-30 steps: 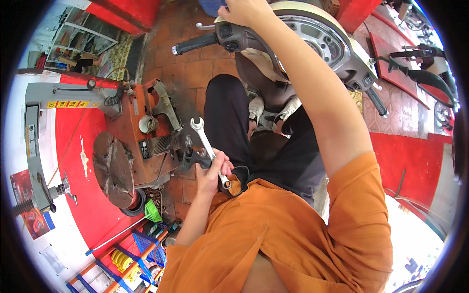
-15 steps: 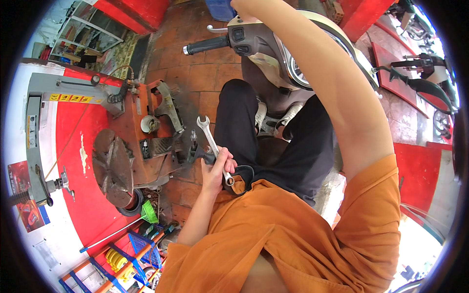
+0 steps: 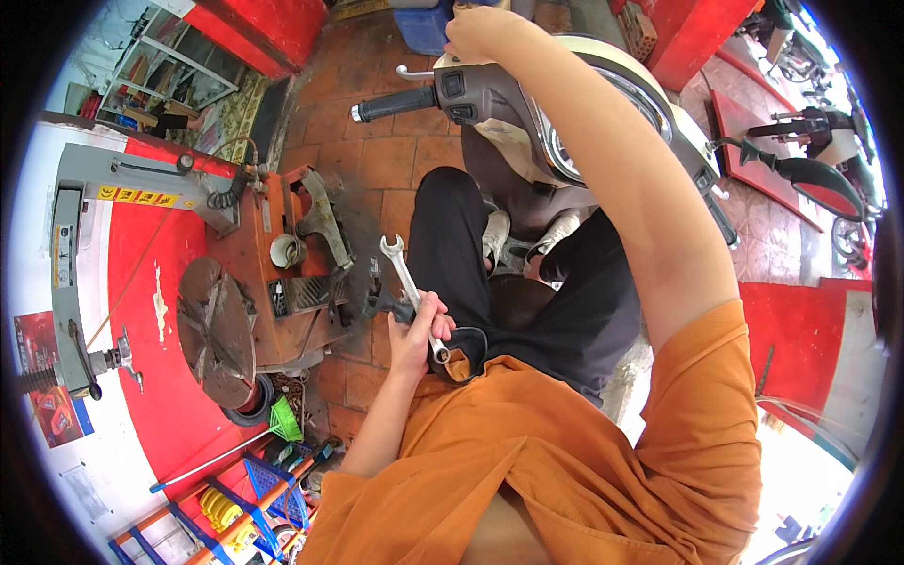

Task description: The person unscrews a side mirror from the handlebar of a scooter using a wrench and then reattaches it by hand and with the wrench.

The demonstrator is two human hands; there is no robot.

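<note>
A silver combination wrench (image 3: pixel 411 297) slants up from my left hand (image 3: pixel 421 331), whose fingers are closed round its shaft. The wrench's open jaw points away from me, above my left thigh. Just behind that hand shows a dark tool-like object (image 3: pixel 389 302); whether I hold it too I cannot tell. My right hand (image 3: pixel 485 34) reaches across to the far left side of a cream and brown scooter (image 3: pixel 513 132). It is beside the left handlebar (image 3: pixel 400 102) and brake lever, with fingers curled down. What they grip is hidden behind the hand.
The scooter stands before my knees. To the left is an orange tyre-changing machine (image 3: pixel 226 221) with a round turntable (image 3: pixel 217 315). A green broom (image 3: pixel 285 419) and a blue and orange rack (image 3: pixel 212 527) are at lower left. A blue container (image 3: pixel 421 28) stands beyond the handlebar.
My right hand has come slightly nearer and more into view, still by the left handlebar. The left hand keeps the wrench at almost the same place. The view has shifted a little.
</note>
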